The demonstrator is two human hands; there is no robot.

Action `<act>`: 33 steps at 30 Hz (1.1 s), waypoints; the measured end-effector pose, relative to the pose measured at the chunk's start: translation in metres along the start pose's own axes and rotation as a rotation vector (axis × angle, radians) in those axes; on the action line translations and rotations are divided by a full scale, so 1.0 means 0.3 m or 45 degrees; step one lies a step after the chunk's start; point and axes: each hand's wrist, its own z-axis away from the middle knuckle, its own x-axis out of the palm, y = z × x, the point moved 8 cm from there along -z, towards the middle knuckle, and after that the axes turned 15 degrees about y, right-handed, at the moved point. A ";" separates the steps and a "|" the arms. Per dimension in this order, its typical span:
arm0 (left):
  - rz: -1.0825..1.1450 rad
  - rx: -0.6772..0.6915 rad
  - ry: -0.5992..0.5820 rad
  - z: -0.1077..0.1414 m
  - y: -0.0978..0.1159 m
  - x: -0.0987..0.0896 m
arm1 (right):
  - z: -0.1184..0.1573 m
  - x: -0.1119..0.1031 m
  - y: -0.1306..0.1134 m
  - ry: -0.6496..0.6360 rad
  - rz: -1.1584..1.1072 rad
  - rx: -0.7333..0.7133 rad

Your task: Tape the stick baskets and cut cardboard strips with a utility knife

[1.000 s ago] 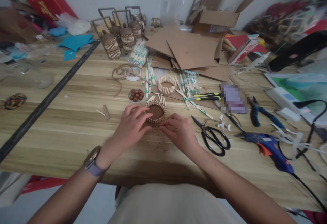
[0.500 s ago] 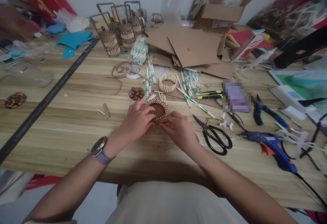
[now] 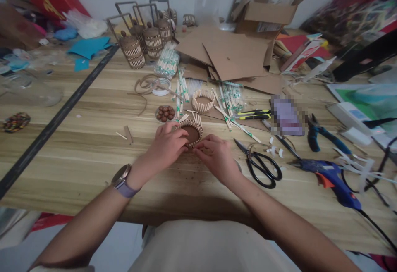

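A round brown piece rimmed with short sticks [image 3: 191, 133] is between my hands near the middle of the wooden table. My left hand [image 3: 170, 141] grips its left side, with fingers over the rim. At the lower right of the rim, the fingers of my right hand [image 3: 214, 152] are pinched together against the edge; whether a small part is between them is too small to tell. Just behind stands a pale ring of sticks [image 3: 203, 101]. A dish of brown beads [image 3: 165, 113] lies beyond my left hand.
Black scissors [image 3: 260, 163] and a blue glue gun [image 3: 330, 177] lie to the right, near pliers [image 3: 325, 135]. Cardboard sheets [image 3: 232, 55] and lidded stick containers with handles [image 3: 133, 51] stand farther back. A black strip [image 3: 62, 123] crosses the left side.
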 end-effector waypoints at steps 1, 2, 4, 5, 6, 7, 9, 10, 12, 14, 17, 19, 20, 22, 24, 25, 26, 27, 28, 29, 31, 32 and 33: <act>0.000 -0.001 -0.006 0.000 0.000 0.001 | 0.000 0.000 0.000 0.004 0.007 -0.004; 0.001 -0.001 -0.009 0.000 0.000 0.002 | 0.000 0.001 0.001 0.010 0.007 -0.011; 0.008 -0.001 -0.006 -0.001 0.000 0.002 | 0.001 0.002 0.000 0.022 -0.012 -0.029; 0.013 -0.001 -0.003 -0.001 0.000 0.001 | 0.002 0.004 0.001 0.025 -0.026 -0.035; 0.018 -0.001 0.001 -0.001 -0.001 0.001 | 0.002 0.005 0.002 0.026 -0.039 -0.036; 0.022 -0.002 0.003 0.000 -0.001 0.002 | 0.002 0.006 0.004 0.027 -0.050 -0.032; 0.034 -0.004 0.007 0.000 -0.003 0.002 | 0.003 0.008 0.007 0.027 -0.059 -0.019; 0.039 -0.005 0.009 0.000 -0.003 0.003 | 0.003 0.008 0.008 0.026 -0.057 -0.010; 0.047 -0.013 0.007 -0.001 -0.005 0.004 | 0.003 0.009 0.008 0.024 -0.044 0.001; 0.053 -0.028 0.005 -0.003 -0.007 0.006 | 0.003 0.008 0.006 0.025 -0.024 0.003; 0.083 -0.037 0.009 -0.004 -0.007 0.007 | 0.004 0.006 0.002 0.029 0.006 -0.013; 0.104 -0.033 0.022 -0.003 -0.006 0.006 | 0.004 0.001 0.001 0.041 0.027 -0.021; 0.111 -0.030 0.027 -0.002 -0.006 0.006 | 0.005 -0.002 0.002 0.052 0.038 -0.024; 0.117 -0.026 0.037 0.001 -0.007 0.008 | 0.007 -0.011 0.004 0.073 0.053 -0.028; 0.118 -0.026 0.043 0.004 -0.009 0.010 | 0.010 -0.019 0.007 0.073 0.042 -0.022; 0.119 -0.027 0.047 0.005 -0.010 0.011 | 0.011 -0.022 0.010 0.067 0.028 -0.010; 0.120 -0.028 0.052 0.005 -0.010 0.011 | 0.013 -0.025 0.013 0.058 0.012 0.004; 0.122 -0.026 0.060 0.005 -0.009 0.011 | 0.014 -0.027 0.016 0.047 -0.003 0.022; 0.125 -0.025 0.066 0.005 -0.008 0.011 | 0.016 -0.029 0.019 0.036 -0.014 0.040; 0.130 -0.027 0.072 0.005 -0.006 0.011 | 0.018 -0.031 0.022 0.026 -0.019 0.057; 0.139 -0.033 0.077 0.003 -0.003 0.012 | 0.024 -0.034 0.025 0.013 -0.018 0.078; 0.141 -0.038 0.076 0.001 -0.001 0.013 | 0.027 -0.036 0.025 0.014 -0.013 0.081; 0.140 -0.041 0.076 0.000 0.001 0.014 | 0.030 -0.038 0.025 0.022 -0.005 0.078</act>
